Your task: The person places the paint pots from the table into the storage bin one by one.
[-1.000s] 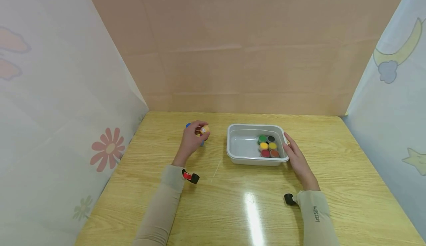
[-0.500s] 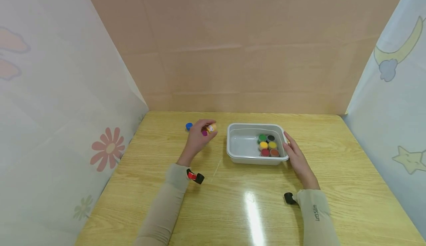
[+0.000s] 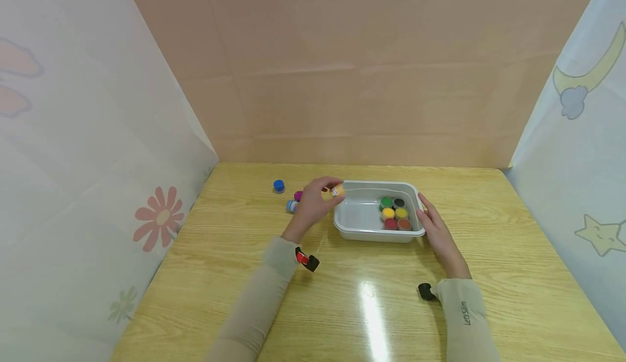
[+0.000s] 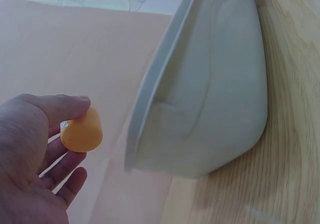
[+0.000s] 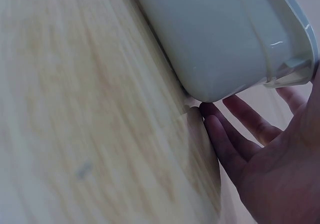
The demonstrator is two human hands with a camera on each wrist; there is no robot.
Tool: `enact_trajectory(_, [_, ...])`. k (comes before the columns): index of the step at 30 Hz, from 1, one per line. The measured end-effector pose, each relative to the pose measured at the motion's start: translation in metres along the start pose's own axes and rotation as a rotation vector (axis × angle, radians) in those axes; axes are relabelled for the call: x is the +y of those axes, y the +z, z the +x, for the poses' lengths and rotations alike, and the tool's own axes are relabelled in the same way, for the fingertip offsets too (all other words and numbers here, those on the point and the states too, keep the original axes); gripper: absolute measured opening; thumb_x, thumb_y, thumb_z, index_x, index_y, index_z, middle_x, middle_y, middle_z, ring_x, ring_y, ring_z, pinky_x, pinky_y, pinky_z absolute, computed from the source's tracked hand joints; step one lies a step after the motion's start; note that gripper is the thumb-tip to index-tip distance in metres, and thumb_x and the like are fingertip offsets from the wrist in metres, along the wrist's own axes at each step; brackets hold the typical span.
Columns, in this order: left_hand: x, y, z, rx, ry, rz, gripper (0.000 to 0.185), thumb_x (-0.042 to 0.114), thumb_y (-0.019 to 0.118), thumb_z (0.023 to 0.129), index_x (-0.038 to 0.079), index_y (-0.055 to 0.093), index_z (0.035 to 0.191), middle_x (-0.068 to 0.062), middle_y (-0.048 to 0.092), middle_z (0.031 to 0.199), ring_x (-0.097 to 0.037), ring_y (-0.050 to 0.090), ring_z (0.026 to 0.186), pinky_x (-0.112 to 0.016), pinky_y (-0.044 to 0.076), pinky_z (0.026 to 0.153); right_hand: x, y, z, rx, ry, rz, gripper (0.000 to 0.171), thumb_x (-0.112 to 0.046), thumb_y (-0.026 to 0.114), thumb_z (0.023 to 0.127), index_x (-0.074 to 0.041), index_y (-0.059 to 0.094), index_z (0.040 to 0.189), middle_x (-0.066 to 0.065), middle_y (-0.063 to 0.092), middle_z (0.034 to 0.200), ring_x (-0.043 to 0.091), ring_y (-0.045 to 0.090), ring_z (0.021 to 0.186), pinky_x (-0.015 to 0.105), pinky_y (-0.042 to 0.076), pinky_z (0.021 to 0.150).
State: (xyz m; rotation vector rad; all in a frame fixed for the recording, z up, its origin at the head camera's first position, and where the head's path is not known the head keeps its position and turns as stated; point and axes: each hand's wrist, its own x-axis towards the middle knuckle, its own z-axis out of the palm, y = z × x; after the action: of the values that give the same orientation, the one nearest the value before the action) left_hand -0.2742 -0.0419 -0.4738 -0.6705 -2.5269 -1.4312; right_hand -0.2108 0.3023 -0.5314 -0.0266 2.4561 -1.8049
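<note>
Blue pot [image 3: 279, 186] and two others stand left of tray [image 3: 356, 232].

blue pot [image 3: 279, 186], magenta pot [image 3: 298, 195], wooden table [image 3: 342, 302]

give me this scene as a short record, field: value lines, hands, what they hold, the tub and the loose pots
left hand: left hand pinches a small orange paint pot at the left rim of the tub
right hand: right hand rests flat with straight fingers against the tub's right side
tub: white rectangular plastic tub on the wooden table
tub contents: six small paint pots clustered at the right end, lids green, black, two yellow, red, orange-brown
loose on table: blue-lidded pot, purple pot, pale blue pot, left of the tub
</note>
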Motion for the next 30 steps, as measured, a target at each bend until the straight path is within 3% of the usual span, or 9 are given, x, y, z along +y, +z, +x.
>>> enact_trajectory(11, [0.014,0.035,0.013,-0.131,0.014,0.04,0.034,0.023,0.077,0.095,0.009,0.07,0.125,-0.002,0.073,0.109,-0.015,0.064,0.097,-0.04,0.058,0.092,0.003,0.0,0.002,0.003,0.006,-0.008,0.066,-0.051,0.037,0.11,-0.036,0.008,0.167,0.01,0.004,0.175,0.045,0.006,0.159,0.073,0.009,0.122])
enact_trajectory(18, [0.018,0.048,0.019,-0.158,0.009,0.047,0.034,0.022,0.076,0.096,0.01,0.069,0.127,0.0,0.072,0.114,-0.012,0.065,0.098,-0.032,0.058,0.092,0.004,-0.001,0.004,0.0,0.007,-0.008,0.066,-0.05,0.037,0.111,-0.034,0.007,0.167,0.01,0.004,0.175,0.044,0.004,0.159,0.072,0.008,0.123])
enact_trajectory(24, [0.019,0.058,0.025,-0.188,0.022,0.054,0.032,0.018,0.077,0.095,0.01,0.069,0.125,-0.003,0.073,0.117,-0.011,0.067,0.098,-0.033,0.059,0.094,0.005,-0.002,0.004,0.006,0.0,-0.013,0.066,-0.049,0.036,0.111,-0.033,0.007,0.168,0.014,0.006,0.174,0.045,0.007,0.159,0.072,0.01,0.123])
enact_trajectory(27, [0.02,0.061,0.027,-0.199,0.005,0.063,0.034,0.016,0.078,0.094,0.008,0.069,0.126,-0.003,0.072,0.116,-0.011,0.066,0.096,-0.033,0.06,0.093,0.004,-0.001,0.003,0.005,-0.003,-0.011,0.066,-0.05,0.037,0.111,-0.034,0.007,0.167,0.013,0.006,0.175,0.045,0.006,0.159,0.072,0.009,0.123])
enact_trajectory(30, [0.022,0.065,0.031,-0.216,-0.019,0.083,0.037,0.014,0.079,0.093,0.007,0.069,0.128,-0.002,0.07,0.114,-0.01,0.064,0.095,-0.025,0.059,0.088,0.003,-0.001,0.001,0.007,-0.008,-0.012,0.065,-0.052,0.037,0.11,-0.037,0.008,0.167,0.012,0.006,0.175,0.046,0.006,0.158,0.073,0.009,0.122])
